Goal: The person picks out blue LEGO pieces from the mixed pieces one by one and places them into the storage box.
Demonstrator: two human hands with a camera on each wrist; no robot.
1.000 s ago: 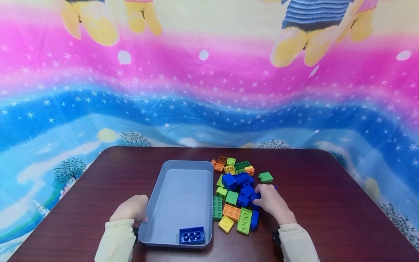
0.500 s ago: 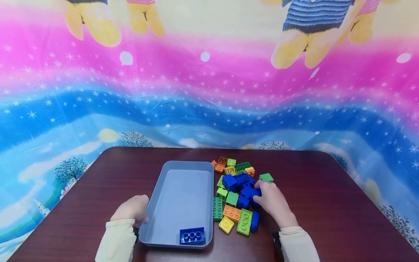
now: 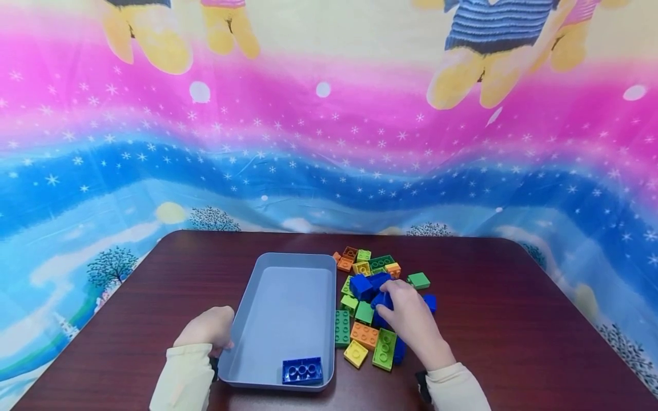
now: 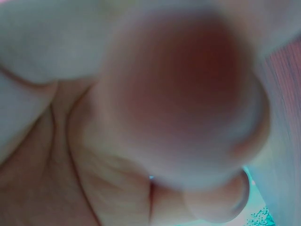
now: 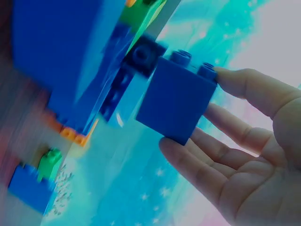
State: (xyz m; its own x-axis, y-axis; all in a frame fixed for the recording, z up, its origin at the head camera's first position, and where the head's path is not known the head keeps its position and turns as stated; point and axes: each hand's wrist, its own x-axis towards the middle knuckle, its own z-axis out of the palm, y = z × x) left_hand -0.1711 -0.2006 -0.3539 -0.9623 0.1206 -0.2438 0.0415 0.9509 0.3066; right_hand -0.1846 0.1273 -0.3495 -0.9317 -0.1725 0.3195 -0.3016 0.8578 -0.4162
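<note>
My right hand (image 3: 411, 317) is over the right side of the brick pile. In the right wrist view its thumb and fingertips pinch a blue toy building brick (image 5: 176, 101) with studs on top. More blue bricks (image 3: 362, 286) lie close by, partly hidden by that hand. My left hand (image 3: 207, 326) is at the left side of the grey tray (image 3: 243, 302), touching or nearly touching its wall. Blurred fingers (image 4: 178, 94) fill the left wrist view, so their hold on the tray is hidden. Inside the tray, one dark blue brick (image 3: 302, 371) lies hollow side up.
Green, orange and yellow bricks crowd the tray's right side, among them an orange brick (image 3: 365, 335), a yellow brick (image 3: 355, 354) and a lime brick (image 3: 384, 349). A green brick (image 3: 418, 280) and a blue brick (image 3: 430, 303) lie farther right on the dark red-brown table (image 3: 514, 319).
My right hand has moved left over the pile, and the blue brick to its right is now in fuller view. The left hand and the tray stay put.
</note>
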